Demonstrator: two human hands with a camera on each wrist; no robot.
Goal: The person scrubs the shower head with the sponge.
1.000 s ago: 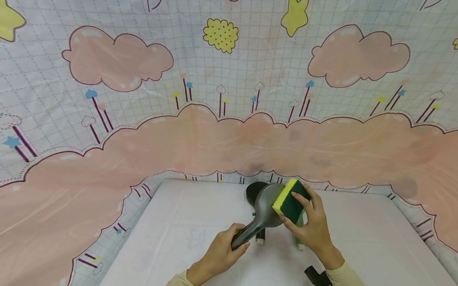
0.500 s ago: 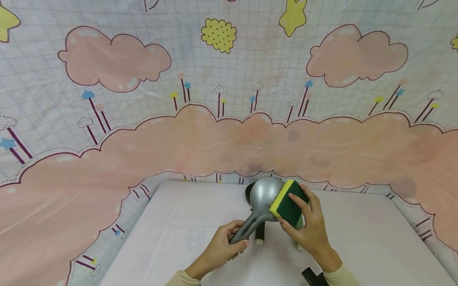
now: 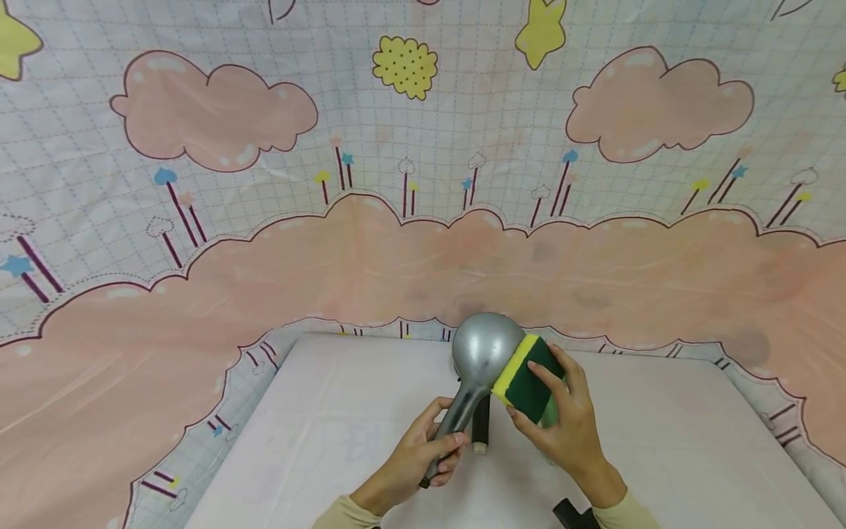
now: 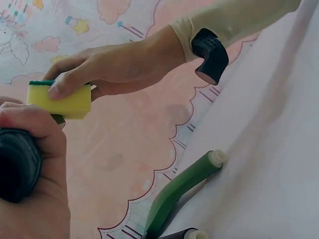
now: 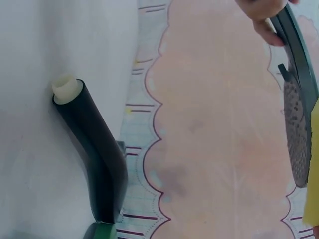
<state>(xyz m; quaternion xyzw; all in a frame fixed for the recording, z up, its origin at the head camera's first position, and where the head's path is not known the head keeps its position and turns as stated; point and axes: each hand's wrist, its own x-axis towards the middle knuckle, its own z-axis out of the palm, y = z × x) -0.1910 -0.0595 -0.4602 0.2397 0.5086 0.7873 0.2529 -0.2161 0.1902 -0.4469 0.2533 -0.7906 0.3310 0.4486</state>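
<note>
My left hand grips the handle of a silver-grey shower head, lifted over the table with its smooth rounded back turned up. Its speckled spray face shows edge-on in the right wrist view. In my right hand, thumb and fingers pinch a yellow and green sponge. The sponge's yellow side lies right at the shower head's right edge. Below, a black shower head and a green one lie on the table, pale connectors on their handle ends, largely hidden in the head view.
The white table runs back to a hanging cloth printed with clouds and stars. A dark wrist-worn device sits below my right sleeve.
My left hand has turned the shower head so its rounded back faces up, and its handle stands steeper. The head has moved up and slightly left; the sponge has shifted a little left with it.
</note>
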